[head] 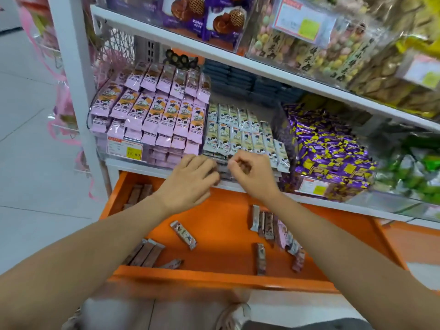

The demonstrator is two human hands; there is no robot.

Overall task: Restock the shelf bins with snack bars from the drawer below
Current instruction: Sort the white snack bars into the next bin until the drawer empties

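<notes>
Both hands are up at the front edge of the clear shelf bin (215, 155) with the cream-wrapped bars (240, 132): my left hand (190, 179) has its fingers (204, 164) loosely bent over the bin's front, and my right hand (252, 172) is curled up tight just beside it. Honestly can't tell if either one's got hold of a bar. The rest of the snack bars (183, 234) are lying scattered in the open orange drawer (214, 210) right below, and the pink bars (152, 110) sit in the bin to the left.
</notes>
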